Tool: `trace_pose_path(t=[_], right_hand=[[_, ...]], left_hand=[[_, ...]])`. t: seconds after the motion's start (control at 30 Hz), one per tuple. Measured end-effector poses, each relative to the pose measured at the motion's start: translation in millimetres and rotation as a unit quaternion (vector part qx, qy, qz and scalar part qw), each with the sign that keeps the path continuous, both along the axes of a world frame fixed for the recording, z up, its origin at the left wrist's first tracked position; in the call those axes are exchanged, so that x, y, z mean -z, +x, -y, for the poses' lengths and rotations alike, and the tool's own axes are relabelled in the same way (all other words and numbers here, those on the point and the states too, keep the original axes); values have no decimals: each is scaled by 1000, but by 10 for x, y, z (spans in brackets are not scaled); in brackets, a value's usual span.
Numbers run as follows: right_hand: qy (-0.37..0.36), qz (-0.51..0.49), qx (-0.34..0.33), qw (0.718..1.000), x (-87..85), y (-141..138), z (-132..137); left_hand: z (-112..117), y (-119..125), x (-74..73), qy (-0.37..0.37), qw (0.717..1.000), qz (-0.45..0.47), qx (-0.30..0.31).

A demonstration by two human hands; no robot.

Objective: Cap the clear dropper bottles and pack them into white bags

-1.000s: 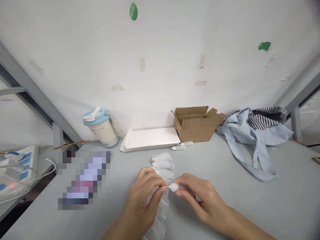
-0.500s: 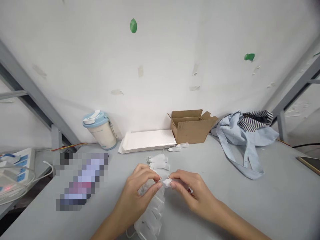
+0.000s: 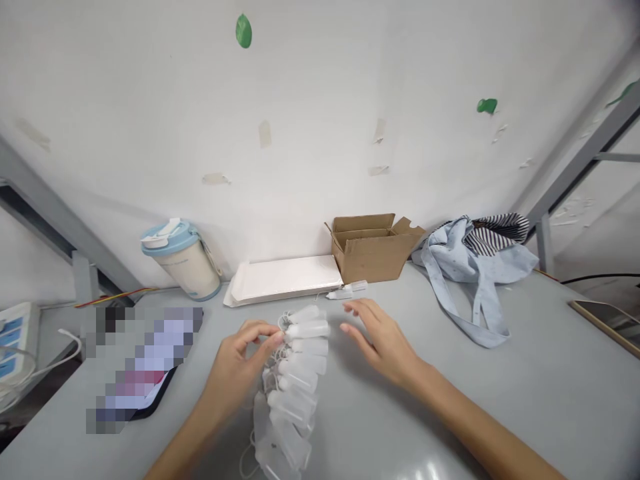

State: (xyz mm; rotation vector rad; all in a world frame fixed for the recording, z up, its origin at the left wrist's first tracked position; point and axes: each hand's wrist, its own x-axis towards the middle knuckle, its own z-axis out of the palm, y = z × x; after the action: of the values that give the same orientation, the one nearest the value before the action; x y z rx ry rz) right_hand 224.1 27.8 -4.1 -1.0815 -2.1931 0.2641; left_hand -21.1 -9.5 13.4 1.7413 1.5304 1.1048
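Observation:
A row of several small translucent plastic bottles with white caps (image 3: pixel 300 360) lies on the grey table (image 3: pixel 525 400), running from the middle toward me. My left hand (image 3: pixel 240 360) is closed in a pinch at the cap end of the farthest bottles. My right hand (image 3: pixel 380 337) hovers to the right of the row with fingers stretched out and nothing in it. Beyond its fingertips, one more small bottle (image 3: pixel 347 291) lies alone in front of the cardboard box.
At the wall stand a blue-lidded cup (image 3: pixel 183 260), a flat white tray (image 3: pixel 283 279), an open cardboard box (image 3: pixel 373 247) and a heap of blue and striped cloth (image 3: pixel 475 260). A blurred-out flat object (image 3: pixel 140 360) lies left; a power strip (image 3: pixel 13 330) at far left.
My right hand let go of the small bottle it pinched with the left and moved right and away, opening. The left hand shifted left along the row. The camera turned slightly.

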Motion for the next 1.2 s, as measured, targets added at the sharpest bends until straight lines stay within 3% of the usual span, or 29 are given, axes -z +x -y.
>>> trace_pose_path(t=[0.17, 0.33, 0.9, 1.03, 1.2], right_hand=[[28, 173, 42, 984, 236, 94, -306], [20, 239, 68, 968, 306, 85, -326], [-4, 174, 56, 983, 274, 111, -382], [15, 176, 65, 982, 248, 86, -371], [-1, 194, 28, 981, 238, 63, -362]], left_hand=[[-92, -32, 61, -41, 999, -10, 18], [-87, -10, 63, -25, 999, -29, 2], [-32, 0, 61, 21, 996, -25, -77], [-15, -9, 60, 22, 996, -22, -79], [11, 9, 45, 25, 996, -31, -78]])
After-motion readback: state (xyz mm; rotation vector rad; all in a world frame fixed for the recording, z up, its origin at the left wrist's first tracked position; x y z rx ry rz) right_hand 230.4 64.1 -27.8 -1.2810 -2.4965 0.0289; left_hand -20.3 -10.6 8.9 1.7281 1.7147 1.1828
